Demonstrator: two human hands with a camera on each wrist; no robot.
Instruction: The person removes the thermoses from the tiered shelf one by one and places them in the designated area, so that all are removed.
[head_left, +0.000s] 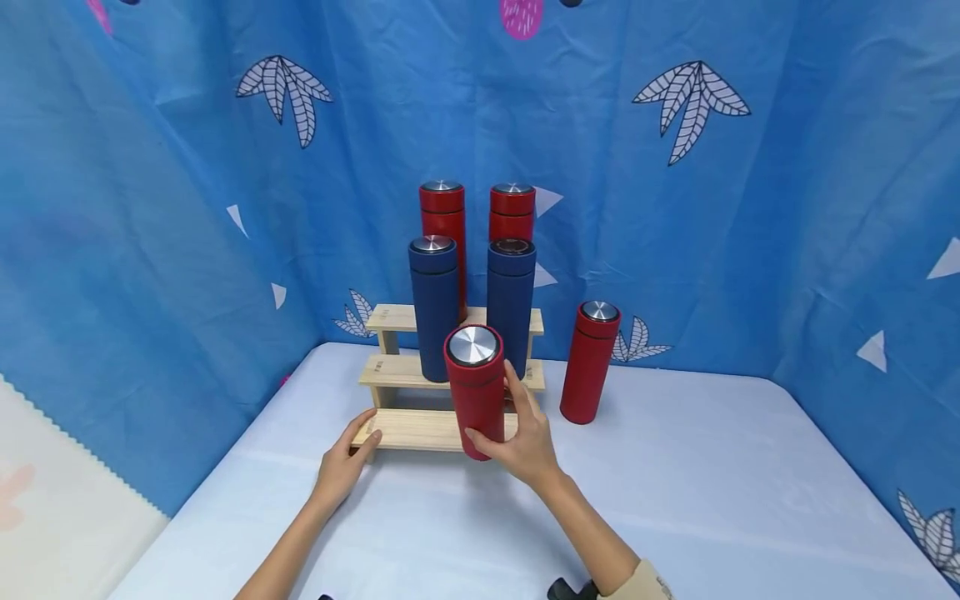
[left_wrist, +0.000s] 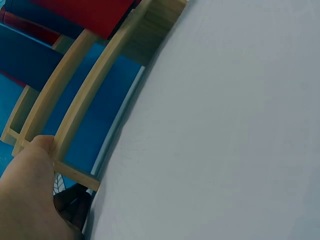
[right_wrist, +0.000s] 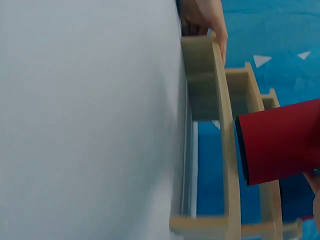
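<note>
My right hand [head_left: 528,442] grips a red thermos bottle [head_left: 478,404] with a silver lid, thumb on the near side and fingers round the right. In the right wrist view the bottle's dark base [right_wrist: 242,150] overlaps the lowest step of a three-step wooden rack [head_left: 416,429]. That step's left end is pinched by my left hand [head_left: 343,468]; its thumb [left_wrist: 42,145] lies along the wood in the left wrist view. Two blue thermos bottles [head_left: 435,308] stand upright on the middle step. Behind them, on the top step, are two red thermos bottles [head_left: 442,200], partly hidden.
Another red thermos bottle [head_left: 590,367] stands on the white-covered table [head_left: 712,475], right of the rack. A blue patterned curtain [head_left: 450,92] hangs behind and along both sides. A black object [head_left: 570,590] shows beside my right sleeve [head_left: 641,583].
</note>
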